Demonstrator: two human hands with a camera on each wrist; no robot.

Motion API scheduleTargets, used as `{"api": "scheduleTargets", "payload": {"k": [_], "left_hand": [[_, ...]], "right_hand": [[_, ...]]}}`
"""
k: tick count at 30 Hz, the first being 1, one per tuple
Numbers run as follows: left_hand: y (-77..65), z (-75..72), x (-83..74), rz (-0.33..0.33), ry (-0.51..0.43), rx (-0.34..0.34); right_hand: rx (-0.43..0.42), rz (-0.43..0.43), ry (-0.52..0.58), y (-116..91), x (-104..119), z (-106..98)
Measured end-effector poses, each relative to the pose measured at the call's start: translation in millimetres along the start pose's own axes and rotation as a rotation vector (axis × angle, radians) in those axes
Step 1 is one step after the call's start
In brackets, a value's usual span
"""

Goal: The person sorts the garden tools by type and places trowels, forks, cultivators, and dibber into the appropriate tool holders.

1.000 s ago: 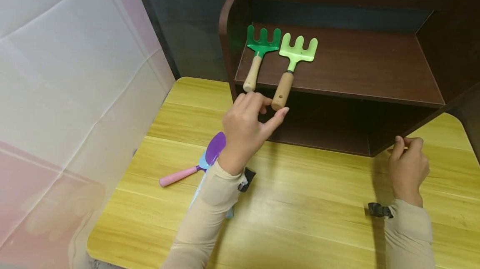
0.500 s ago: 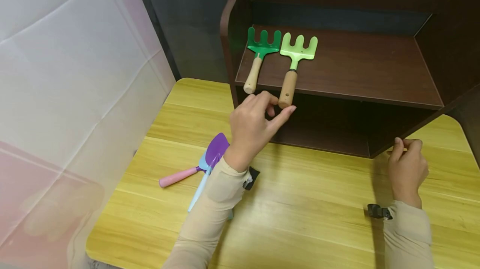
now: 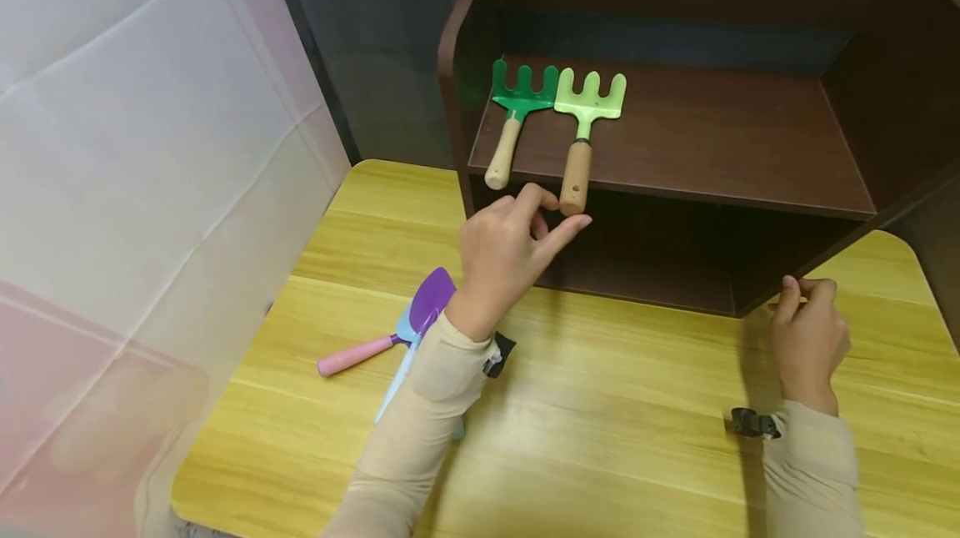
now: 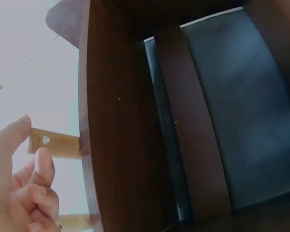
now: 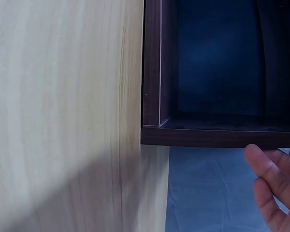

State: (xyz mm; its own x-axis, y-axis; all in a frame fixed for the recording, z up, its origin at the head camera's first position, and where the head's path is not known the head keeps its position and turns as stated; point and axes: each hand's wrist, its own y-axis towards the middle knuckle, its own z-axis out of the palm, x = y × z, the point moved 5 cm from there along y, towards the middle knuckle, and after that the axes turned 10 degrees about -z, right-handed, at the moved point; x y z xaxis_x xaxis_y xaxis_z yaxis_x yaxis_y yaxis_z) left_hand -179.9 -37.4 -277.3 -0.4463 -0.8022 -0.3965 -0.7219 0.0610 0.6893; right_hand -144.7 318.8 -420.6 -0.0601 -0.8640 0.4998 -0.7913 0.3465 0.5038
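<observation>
Upper compartment: in this part of the brown shelf lay two small forks, their tines toward the back and their wooden handle ends standing out past the front edge.
Dark green fork: it was near the left side wall.
Light green fork: it lay just to the right of the other one; I could not tell whether their tines touched.
Left hand: its thumb and index finger were narrow, pinching the handle end of the light green fork; the other fingers were curled.
Right hand: its bent fingers and thumb held the edge of the right side wall.
Lower compartment: it was under the board and quite dark.
Yellow table: it carried the shelf, and also a purple blade, a pink handle and a light blue handle, crossed together, partly hidden by the left sleeve.
</observation>
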Motion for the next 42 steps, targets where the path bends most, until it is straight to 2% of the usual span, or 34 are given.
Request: {"api": "scheduleTargets", "payload": {"k": [8, 15, 22, 35, 42], "left_hand": [[-5.2, -10.0, 4.1, -0.005, -0.053, -0.003], [-17.2, -21.6, 14.8, -0.007, -0.067, 0.035], [-34.2, -31.4, 33.3, -0.041, -0.074, 0.071], [-65.2, -45.9, 66.6, -0.117, 0.010, 0.090], [-90.6, -47.3, 83.0, -0.166, 0.047, 0.144]], "right_hand": [[-0.006, -0.003, 0.004, 2.5, 0.4, -0.2], [-0.002, -0.006, 0.011, 5.0, 2.0, 0.3], [0.007, -0.011, 0.013, 6.1, 2.4, 1.8], [0.019, 0.012, 0.006, 3.4, -1.7, 2.0], [0.006, 0.006, 0.011, 0.8, -1.4, 1.6]]}}
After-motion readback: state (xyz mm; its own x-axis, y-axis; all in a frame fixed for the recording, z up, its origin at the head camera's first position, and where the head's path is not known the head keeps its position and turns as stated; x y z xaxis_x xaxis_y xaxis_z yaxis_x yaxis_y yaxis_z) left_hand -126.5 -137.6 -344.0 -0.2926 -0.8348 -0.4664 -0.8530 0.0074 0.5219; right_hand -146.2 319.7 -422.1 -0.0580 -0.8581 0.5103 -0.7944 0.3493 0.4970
